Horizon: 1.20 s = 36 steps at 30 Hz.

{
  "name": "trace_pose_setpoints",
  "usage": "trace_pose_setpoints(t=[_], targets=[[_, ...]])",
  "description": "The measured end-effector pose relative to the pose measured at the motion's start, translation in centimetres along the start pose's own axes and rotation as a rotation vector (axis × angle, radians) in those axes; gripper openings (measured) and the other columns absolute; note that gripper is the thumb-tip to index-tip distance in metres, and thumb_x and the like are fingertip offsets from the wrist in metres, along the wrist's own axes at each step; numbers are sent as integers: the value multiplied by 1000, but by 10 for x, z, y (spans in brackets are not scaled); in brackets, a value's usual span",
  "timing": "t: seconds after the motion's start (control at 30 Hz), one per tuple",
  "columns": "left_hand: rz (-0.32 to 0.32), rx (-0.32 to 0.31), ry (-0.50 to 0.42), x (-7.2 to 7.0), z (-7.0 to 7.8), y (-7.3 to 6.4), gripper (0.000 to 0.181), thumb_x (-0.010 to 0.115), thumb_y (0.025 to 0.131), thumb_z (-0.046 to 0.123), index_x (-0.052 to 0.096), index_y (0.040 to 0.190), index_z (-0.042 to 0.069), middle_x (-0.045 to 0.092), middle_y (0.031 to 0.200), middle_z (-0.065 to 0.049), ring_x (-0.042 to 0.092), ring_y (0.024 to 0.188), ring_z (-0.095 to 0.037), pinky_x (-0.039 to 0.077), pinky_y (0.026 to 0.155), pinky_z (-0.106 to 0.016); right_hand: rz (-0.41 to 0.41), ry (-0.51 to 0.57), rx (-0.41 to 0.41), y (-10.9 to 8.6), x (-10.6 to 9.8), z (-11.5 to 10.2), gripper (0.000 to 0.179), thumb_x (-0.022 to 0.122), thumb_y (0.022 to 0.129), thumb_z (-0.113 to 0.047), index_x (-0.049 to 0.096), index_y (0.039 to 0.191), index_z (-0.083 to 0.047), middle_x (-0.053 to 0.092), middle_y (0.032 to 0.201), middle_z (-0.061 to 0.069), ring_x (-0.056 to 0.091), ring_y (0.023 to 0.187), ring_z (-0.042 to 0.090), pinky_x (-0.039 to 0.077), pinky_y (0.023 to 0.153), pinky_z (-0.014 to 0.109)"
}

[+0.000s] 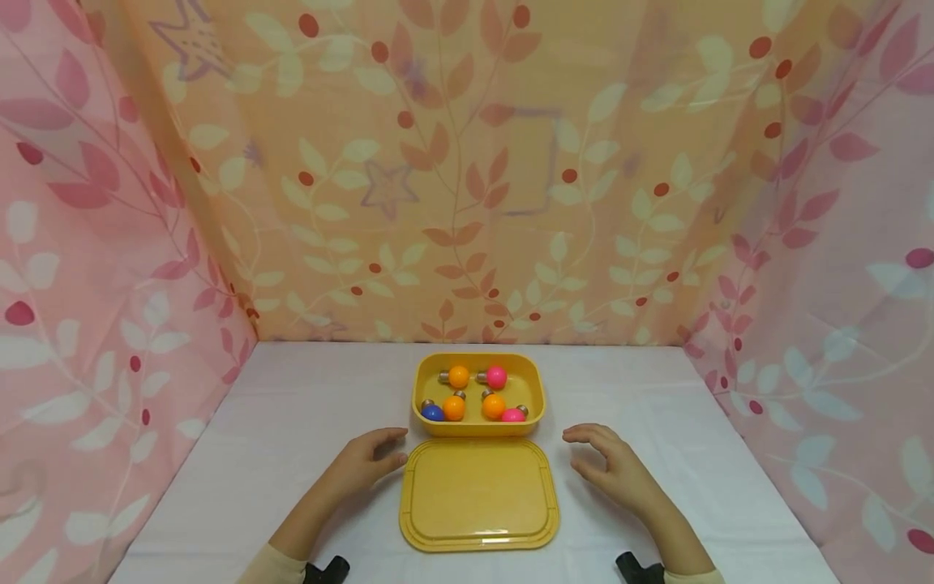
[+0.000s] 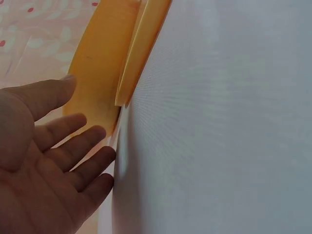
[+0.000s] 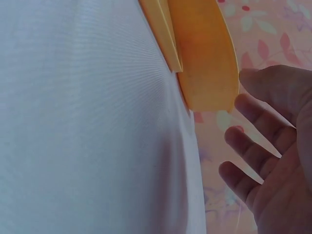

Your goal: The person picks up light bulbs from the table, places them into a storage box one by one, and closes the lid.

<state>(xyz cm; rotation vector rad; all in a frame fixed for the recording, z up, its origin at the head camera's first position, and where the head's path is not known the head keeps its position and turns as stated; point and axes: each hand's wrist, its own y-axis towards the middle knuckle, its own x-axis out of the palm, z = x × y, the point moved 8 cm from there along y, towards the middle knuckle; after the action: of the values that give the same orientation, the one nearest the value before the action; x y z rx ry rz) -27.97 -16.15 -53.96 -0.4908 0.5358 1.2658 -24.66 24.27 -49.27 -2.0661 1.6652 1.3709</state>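
Note:
A yellow plastic box (image 1: 477,429) stands uncovered on the white cloth, with several small light bulbs inside: orange bulbs (image 1: 458,376), pink bulbs (image 1: 496,377) and a blue bulb (image 1: 433,413). In front of it lies its flat yellow lid (image 1: 479,495). My left hand (image 1: 368,461) is just left of the lid's back corner, fingers relaxed and holding nothing. On the other side my right hand (image 1: 609,464) hovers apart from box and lid, its fingers loosely bent around nothing. Both wrist views show spread fingers beside the box (image 2: 92,63) and lid (image 3: 163,34).
White cloth (image 1: 306,389) covers the table. A patterned orange curtain (image 1: 467,203) hangs behind it, and pink leaf-print curtains stand at the left (image 1: 95,284) and right (image 1: 839,284). Black wrist straps (image 1: 328,570) show at the bottom edge.

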Motion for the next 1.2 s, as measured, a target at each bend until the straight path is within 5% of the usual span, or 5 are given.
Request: trace_pose_setpoints(t=[0.33, 0.43, 0.57, 0.87, 1.2], targets=[[-92, 4, -34, 3, -5, -24, 60, 73, 82, 43, 55, 136, 25, 53, 140, 3, 41, 137, -29, 29, 113, -57, -87, 170, 32, -10, 18, 9, 41, 77, 82, -13, 63, 121, -13, 62, 124, -3, 56, 117, 18, 38, 102, 10], [-92, 18, -31, 5, -6, -27, 60, 74, 81, 41, 55, 136, 26, 53, 141, 3, 41, 137, -30, 29, 113, -58, -130, 193, 96, -14, 26, 18, 43, 76, 83, -17, 63, 123, -15, 60, 126, -6, 55, 120, 13, 38, 103, 11], [-94, 58, -9, 7, -5, -29, 58, 77, 79, 40, 57, 133, 27, 53, 140, 2, 41, 136, -30, 29, 113, -58, -183, 179, 144, -19, 31, 26, 48, 78, 80, -24, 62, 126, -21, 59, 128, -10, 53, 122, 9, 38, 104, 14], [-162, 163, 73, 15, -2, -34, 72, 82, 69, 44, 55, 135, 33, 49, 141, 14, 30, 142, -30, 24, 113, -63, -224, 93, 66, -21, 34, 18, 59, 81, 75, -35, 60, 129, -24, 57, 131, -7, 48, 126, 13, 32, 107, 21], [-239, 210, 157, 19, -3, -37, 88, 81, 67, 51, 42, 144, 36, 39, 150, 15, 23, 145, -29, 25, 112, -64, -250, 27, 39, -22, 41, 16, 66, 80, 70, -47, 58, 130, -30, 55, 135, -11, 39, 132, 20, 13, 105, 23]])
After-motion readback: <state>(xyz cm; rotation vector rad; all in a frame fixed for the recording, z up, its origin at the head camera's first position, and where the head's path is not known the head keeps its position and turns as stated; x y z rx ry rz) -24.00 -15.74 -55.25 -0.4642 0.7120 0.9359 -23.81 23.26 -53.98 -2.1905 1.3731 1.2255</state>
